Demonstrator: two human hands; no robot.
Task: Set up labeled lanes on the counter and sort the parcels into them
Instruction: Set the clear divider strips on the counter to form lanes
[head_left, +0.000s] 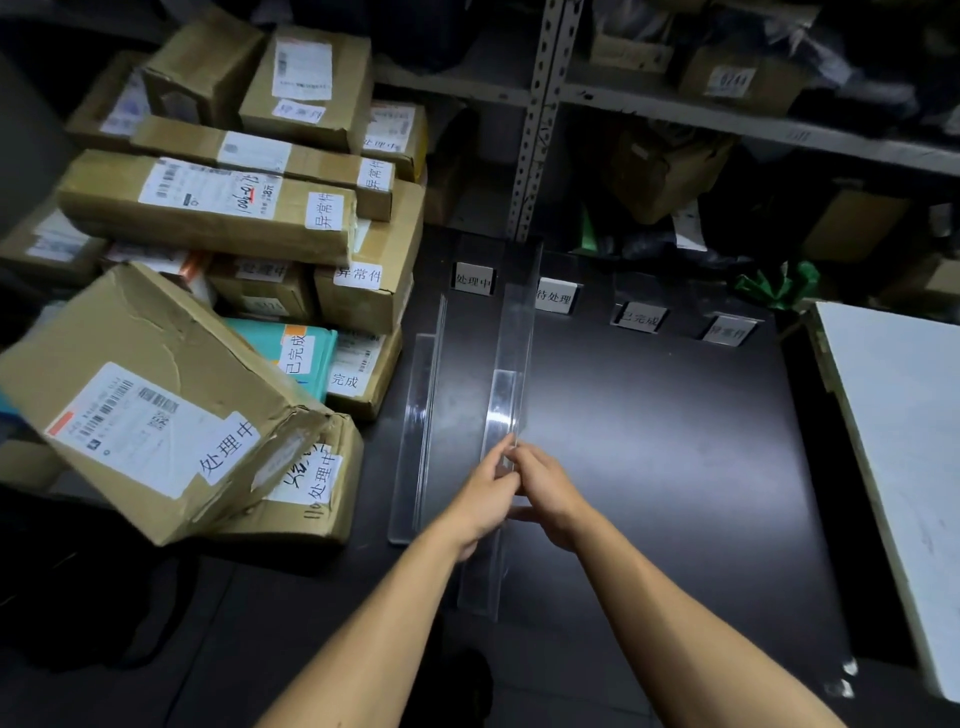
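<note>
A clear acrylic divider strip (511, 364) stands lengthwise on the dark counter (675, 441). My left hand (485, 501) and my right hand (545, 493) both pinch its near part from either side. A second clear divider (423, 415) stands to its left, untouched. Several small label stands line the counter's back: one (472, 280) left of the held strip, others (556, 296) (640, 317) (727, 330) to its right. A pile of brown cardboard parcels (208, 208) with handwritten white labels fills the left side, with a large tilted box (150, 405) nearest me.
A metal shelving upright (537, 119) rises behind the counter, with shelves holding boxes and dark bags. A white board (898, 441) lies at the right edge. Green plastic (779, 286) sits at the back right. A teal parcel (291, 353) is wedged in the pile.
</note>
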